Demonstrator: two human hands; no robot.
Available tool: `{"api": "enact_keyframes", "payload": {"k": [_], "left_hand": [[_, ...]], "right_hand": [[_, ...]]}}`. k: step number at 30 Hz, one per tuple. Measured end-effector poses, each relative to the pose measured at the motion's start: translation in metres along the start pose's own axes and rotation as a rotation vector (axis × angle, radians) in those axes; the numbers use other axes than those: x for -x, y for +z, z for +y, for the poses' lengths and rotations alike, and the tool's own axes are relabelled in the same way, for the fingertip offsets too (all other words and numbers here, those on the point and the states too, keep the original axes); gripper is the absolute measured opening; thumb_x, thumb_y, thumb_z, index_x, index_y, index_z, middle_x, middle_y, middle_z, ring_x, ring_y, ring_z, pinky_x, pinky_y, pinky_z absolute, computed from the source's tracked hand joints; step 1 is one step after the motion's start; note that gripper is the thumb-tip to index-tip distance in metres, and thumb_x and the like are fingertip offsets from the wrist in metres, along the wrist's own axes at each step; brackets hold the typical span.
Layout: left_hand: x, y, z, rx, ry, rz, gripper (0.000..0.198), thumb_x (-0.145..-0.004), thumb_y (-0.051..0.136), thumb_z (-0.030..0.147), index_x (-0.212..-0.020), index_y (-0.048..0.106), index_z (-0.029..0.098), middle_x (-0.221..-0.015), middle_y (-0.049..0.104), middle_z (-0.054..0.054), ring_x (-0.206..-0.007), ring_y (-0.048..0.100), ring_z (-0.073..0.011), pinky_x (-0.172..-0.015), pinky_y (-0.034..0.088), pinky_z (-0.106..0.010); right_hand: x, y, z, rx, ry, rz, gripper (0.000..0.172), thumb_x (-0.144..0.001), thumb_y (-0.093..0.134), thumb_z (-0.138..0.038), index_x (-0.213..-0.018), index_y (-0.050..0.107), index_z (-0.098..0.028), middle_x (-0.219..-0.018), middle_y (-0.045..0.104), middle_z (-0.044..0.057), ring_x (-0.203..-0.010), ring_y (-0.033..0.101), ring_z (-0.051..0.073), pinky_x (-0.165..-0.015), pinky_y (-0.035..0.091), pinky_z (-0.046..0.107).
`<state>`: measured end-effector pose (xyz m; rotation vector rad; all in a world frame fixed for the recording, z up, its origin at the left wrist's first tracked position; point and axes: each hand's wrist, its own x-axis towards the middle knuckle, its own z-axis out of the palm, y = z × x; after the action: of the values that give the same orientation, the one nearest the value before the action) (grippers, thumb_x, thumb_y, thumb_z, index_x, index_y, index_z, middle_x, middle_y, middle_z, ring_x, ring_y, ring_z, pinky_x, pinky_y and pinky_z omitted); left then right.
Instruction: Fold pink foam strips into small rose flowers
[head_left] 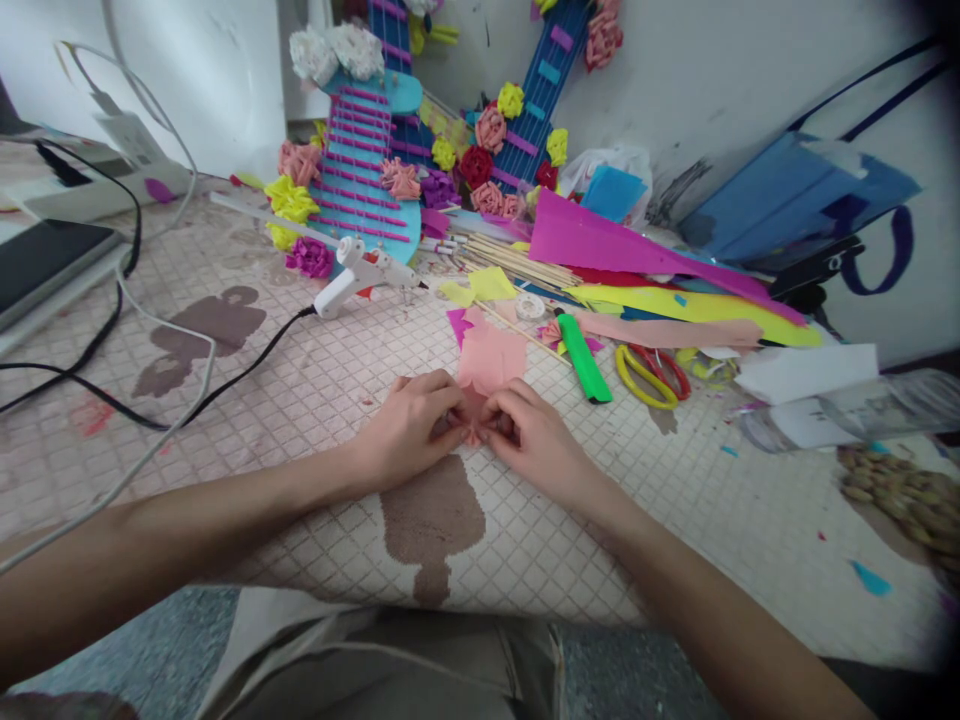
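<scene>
My left hand (pixel 409 425) and my right hand (pixel 532 435) meet at the middle of the patterned mat (pixel 315 380). Both pinch a small pink paper piece (pixel 474 425) between their fingertips, and it looks partly rolled or folded. Just beyond the fingers lies a larger scrap of pink paper (pixel 491 358), which may be the same sheet. A white glue gun (pixel 360 275) lies further back to the left, its black cord (pixel 225 385) trailing across the mat.
Blue guitar-shaped crafts (pixel 375 150) with paper flowers stand at the back. Coloured paper sheets (pixel 637 260), wooden sticks (pixel 517 262), a green marker (pixel 585 358) and yellow-handled scissors (pixel 646 375) lie at right. A power strip (pixel 90 190) and cables sit at left, a clear bottle (pixel 862 410) far right.
</scene>
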<state>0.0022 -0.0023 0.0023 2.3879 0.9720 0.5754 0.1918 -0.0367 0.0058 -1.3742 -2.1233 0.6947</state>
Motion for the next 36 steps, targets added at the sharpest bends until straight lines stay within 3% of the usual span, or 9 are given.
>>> {"api": "enact_keyframes", "payload": {"k": [10,20,36], "left_hand": [[-0.0005,-0.0009,0.0019,-0.002,-0.024,0.003,0.006,-0.079,0.058,0.012,-0.079,0.062,0.016,-0.085,0.058,-0.002,-0.083,0.056,-0.0172,-0.078,0.04,-0.033],[-0.0008,0.001,0.003,-0.053,-0.038,0.009,0.004,-0.08,0.057,0.015,-0.082,0.059,0.017,-0.088,0.059,-0.004,-0.089,0.056,-0.0204,-0.08,0.039,-0.037],[0.0009,-0.0002,0.0026,-0.084,-0.005,-0.004,0.004,-0.081,0.061,0.021,-0.082,0.06,0.017,-0.091,0.058,-0.003,-0.09,0.057,-0.0205,-0.079,0.038,-0.037]], "right_hand": [[-0.0013,0.0007,0.0,0.045,0.014,-0.006,0.015,-0.078,0.056,-0.005,-0.075,0.051,-0.018,-0.085,0.047,0.001,-0.074,0.049,0.012,-0.064,0.038,0.026],[-0.0003,0.0027,-0.0003,0.014,-0.006,0.013,0.015,-0.078,0.052,-0.005,-0.08,0.05,-0.02,-0.089,0.049,0.001,-0.073,0.049,0.013,-0.063,0.04,0.027],[0.0014,-0.003,-0.0043,0.006,0.012,-0.072,0.014,-0.079,0.054,-0.006,-0.082,0.054,-0.019,-0.092,0.047,0.002,-0.083,0.053,0.014,-0.075,0.045,0.029]]}}
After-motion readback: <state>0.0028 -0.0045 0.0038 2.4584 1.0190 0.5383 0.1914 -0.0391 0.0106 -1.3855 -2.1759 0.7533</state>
